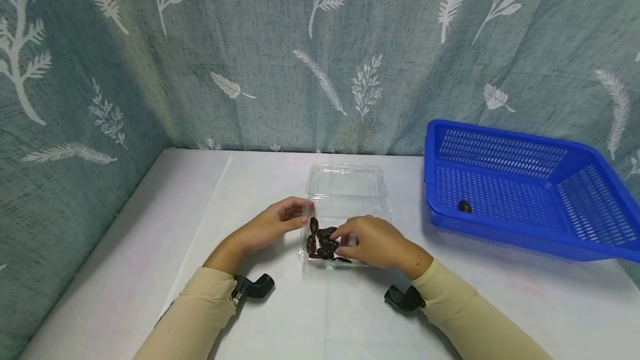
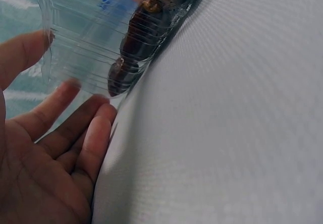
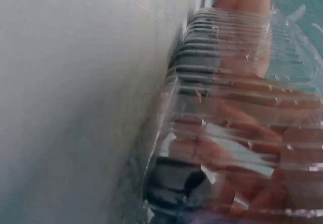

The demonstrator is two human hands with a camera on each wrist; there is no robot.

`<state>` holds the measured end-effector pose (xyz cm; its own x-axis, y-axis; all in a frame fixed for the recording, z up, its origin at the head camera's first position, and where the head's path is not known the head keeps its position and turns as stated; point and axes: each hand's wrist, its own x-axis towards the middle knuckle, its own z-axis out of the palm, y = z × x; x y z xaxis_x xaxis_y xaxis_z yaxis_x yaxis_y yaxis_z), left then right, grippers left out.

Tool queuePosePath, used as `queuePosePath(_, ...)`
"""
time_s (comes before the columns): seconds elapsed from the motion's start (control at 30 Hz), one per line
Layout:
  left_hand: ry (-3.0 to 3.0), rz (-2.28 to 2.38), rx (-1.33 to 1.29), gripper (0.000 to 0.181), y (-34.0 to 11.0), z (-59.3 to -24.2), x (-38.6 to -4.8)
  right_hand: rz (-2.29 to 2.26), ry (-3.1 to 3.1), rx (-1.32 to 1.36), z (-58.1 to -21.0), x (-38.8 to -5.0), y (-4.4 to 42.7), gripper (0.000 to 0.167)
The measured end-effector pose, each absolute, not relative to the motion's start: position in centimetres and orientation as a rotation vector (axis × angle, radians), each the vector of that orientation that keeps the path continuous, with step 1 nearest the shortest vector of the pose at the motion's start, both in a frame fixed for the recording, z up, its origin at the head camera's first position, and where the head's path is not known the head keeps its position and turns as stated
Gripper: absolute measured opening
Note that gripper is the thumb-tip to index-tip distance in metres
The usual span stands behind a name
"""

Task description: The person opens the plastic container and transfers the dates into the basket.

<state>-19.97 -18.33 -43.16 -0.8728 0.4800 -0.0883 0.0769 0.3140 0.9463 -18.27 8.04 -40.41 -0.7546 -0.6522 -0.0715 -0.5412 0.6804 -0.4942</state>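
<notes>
A clear plastic clamshell box (image 1: 345, 182) stands with its lid folded back on the white table. Several dark brown, glossy dates (image 1: 311, 244) lie in its base, mostly on the left side. My left hand (image 1: 272, 224) is at the box's left side; in the left wrist view its thumb (image 2: 30, 52) touches the rim and the other fingers rest loosely by the wall. Inside the box, my right hand (image 1: 372, 240) has bent fingers at the dates. Seen through the ribbed wall in the right wrist view, those fingers (image 3: 242, 133) are blurred, so their grip is unclear.
A blue perforated plastic basket (image 1: 500, 226) stands at the right, with one date (image 1: 465, 206) inside near its left end. A patterned grey-green curtain (image 1: 270, 71) hangs behind and along the left of the white table (image 1: 280, 315). Each wrist wears a black camera mount (image 1: 257, 286).
</notes>
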Motion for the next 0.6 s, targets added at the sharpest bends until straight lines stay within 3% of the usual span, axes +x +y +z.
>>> queuePosePath(0.6, 2.218, 1.594, 0.524, 0.043, -18.53, -43.53, -20.13, -0.658, 2.727, -0.885, -40.49, -18.20, 7.92, 0.014)
